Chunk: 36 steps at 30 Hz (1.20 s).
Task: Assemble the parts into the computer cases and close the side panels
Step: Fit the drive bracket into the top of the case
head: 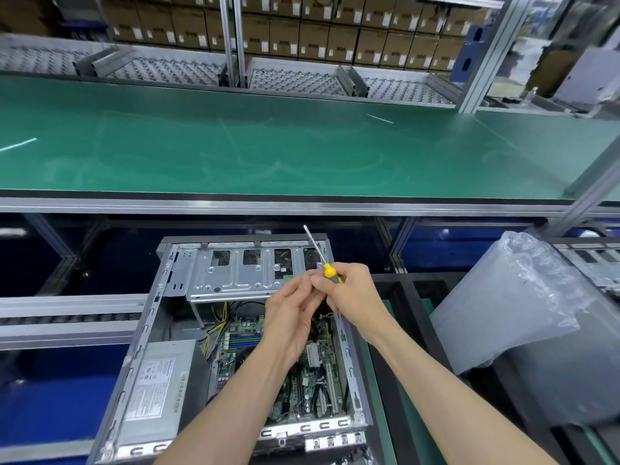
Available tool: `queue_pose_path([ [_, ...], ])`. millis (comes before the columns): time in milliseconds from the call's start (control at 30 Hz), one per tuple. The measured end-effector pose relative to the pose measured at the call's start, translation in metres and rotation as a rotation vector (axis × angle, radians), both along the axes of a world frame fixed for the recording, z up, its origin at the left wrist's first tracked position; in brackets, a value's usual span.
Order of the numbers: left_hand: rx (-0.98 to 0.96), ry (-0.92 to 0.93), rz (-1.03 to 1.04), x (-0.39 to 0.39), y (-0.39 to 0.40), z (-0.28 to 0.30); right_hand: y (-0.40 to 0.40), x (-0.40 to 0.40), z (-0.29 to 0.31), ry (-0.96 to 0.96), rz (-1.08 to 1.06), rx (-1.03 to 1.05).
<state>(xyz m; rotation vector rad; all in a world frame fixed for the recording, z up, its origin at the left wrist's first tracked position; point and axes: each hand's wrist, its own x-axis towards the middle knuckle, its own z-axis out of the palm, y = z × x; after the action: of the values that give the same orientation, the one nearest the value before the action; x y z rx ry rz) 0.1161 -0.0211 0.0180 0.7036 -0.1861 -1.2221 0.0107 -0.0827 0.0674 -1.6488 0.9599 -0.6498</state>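
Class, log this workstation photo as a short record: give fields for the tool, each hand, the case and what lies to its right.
tool: yellow-handled screwdriver, tip pointing up and away
right hand: grips the screwdriver handle
left hand: fingertips meet the right hand at the handle
case: open computer case, side panel off, motherboard and power supply inside
right of case: clear plastic bag

Open computer case (167, 330), motherboard (312, 380) inside

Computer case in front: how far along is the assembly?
Done: power supply and motherboard sit inside the open computer case. In hand: right hand grips a yellow-handled screwdriver, tip up; left hand meets it at the handle. Left: side panel not fitted; another case waits at right.
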Motion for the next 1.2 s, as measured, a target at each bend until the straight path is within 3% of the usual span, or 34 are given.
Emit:
queue_pose_path([
  [167, 0.032, 0.04, 0.059, 0.007, -0.005, 0.004, -0.005, -0.001, -0.002, 0.046, -0.052, -0.058],
  [433, 0.002, 0.16, 0.192, 0.035, -0.013, 0.007, -0.011, -0.014, -0.01, 0.064, 0.117, -0.011],
  [1000, 0.018, 0.085, 0.076, 0.041, -0.019, 0.009, -0.016, -0.021, -0.01, 0.118, 0.135, -0.055],
  [1133, 0.024, 0.033, 0.055, 0.044, -0.019, 0.008, -0.016, -0.022, -0.006, 0.142, 0.054, -0.127],
  [1200, 0.03, 0.063, 0.066, 0.041, -0.019, 0.008, -0.017, -0.022, -0.005, 0.059, -0.028, -0.089],
])
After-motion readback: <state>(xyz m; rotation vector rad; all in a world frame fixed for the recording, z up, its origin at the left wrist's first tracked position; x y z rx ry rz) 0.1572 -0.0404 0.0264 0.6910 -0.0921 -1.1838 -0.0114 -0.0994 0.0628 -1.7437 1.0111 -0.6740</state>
